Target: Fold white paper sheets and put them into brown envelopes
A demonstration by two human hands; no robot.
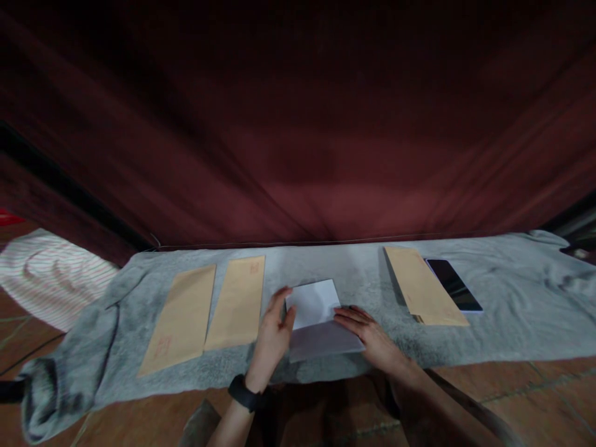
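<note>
We see the paper [313, 305] on the grey cloth [326, 256], btwn our two hands, its crease running across the middle: far half bright white, near half greyer. L hand [275, 328] is at the paper's left edge, thumb & index apart, thumb tip over the white half, index tip by the far left corner; we can't tell if it grips. R hand [370, 336] is at the right side, open, fingers straight & close together, tips lying on the paper near the crease; its thumb we can't make out. So the paper sits just right of L hand & just left of R hand, touching R for sure. We've a black band [246, 393] on the L wrist. Left of L hand, approx. side by side, lie 2 brown envelopes, the outer [184, 313] & the inner [236, 304], both w/ faint red print. Well right of the paper we see a brown stack [424, 287], w/ a dark-screened phone [454, 284] just beside it, on its far right.
</note>
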